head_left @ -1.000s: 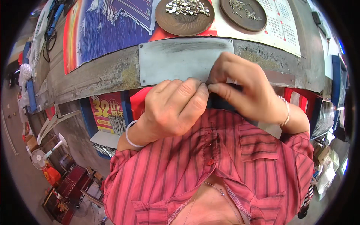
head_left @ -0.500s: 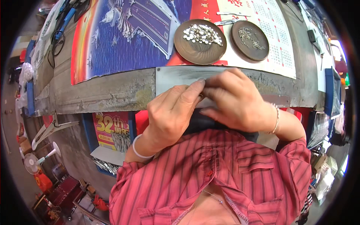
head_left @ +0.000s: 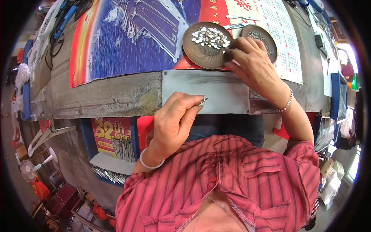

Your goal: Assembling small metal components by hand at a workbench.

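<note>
My left hand [head_left: 174, 121] is closed in front of the bench edge. Between its thumb and forefinger it pinches a small pointed metal piece [head_left: 205, 100], its dark tip pointing right. My right hand [head_left: 255, 65] reaches over the bench, fingers bent together at the right rim of a brown plate [head_left: 193, 58]. Its dark fingertips are blurred, and what they pinch, if anything, cannot be made out. Small shiny round discs [head_left: 208, 37] lie heaped in that plate. Partly behind my right hand, a second brown dish [head_left: 272, 54] holds tiny thin metal pieces.
A pale metal plate [head_left: 181, 87] is fixed to the bench's front edge. Posters [head_left: 131, 54] cover the bench top. Metal tweezers [head_left: 236, 26] lie behind the dishes; a blue-handled tool [head_left: 68, 16] is far left. Below, an open blue drawer [head_left: 88, 135] contains metal pieces.
My hands have parted. The right has moved up and right to the plates, while the left stays near the bench edge, its metal piece now showing.
</note>
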{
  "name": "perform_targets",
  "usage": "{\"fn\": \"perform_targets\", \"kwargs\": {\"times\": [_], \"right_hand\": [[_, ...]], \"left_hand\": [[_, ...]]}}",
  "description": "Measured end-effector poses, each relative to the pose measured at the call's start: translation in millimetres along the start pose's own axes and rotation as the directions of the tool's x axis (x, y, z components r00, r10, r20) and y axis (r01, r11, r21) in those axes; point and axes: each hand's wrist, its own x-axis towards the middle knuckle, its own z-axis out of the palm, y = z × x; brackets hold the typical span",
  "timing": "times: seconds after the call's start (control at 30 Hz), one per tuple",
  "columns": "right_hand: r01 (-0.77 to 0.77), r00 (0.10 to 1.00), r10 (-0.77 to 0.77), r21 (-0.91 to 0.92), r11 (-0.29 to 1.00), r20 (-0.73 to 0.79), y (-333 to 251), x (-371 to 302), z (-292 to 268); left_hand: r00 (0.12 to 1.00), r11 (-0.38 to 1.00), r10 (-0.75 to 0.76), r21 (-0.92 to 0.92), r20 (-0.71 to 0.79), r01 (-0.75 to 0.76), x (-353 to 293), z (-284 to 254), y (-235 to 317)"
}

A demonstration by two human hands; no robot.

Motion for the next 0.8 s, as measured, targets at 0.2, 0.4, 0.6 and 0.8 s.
{"fn": "perform_targets", "kwargs": {"times": [0.2, 0.4, 0.6, 0.8], "right_hand": [[0.209, 0.978, -0.209, 0.055, 0.976, 0.002, -3.2, 4.0, 4.4], [0.254, 0.967, -0.252, 0.094, 0.962, -0.041, -6.9, 3.3, -1.2], [0.003, 0.996, 0.059, 0.711, 0.703, -0.062, -56.7, -25.8, -20.7], [0.067, 0.965, 0.149, 0.748, 0.661, -0.217, -62.6, -37.8, -2.2]], "left_hand": [[0.959, 0.895, -0.282, -0.35, 0.036, 0.277, -5.3, 1.6, 2.4], [0.897, 0.597, -0.421, -0.703, 0.135, 0.386, -5.7, 11.5, -2.4], [0.891, 0.501, -0.441, -0.795, 0.107, 0.343, -7.1, 27.9, 6.4], [0.923, 0.496, -0.354, -0.807, 0.15, 0.321, -11.7, 41.6, 9.4]]}}
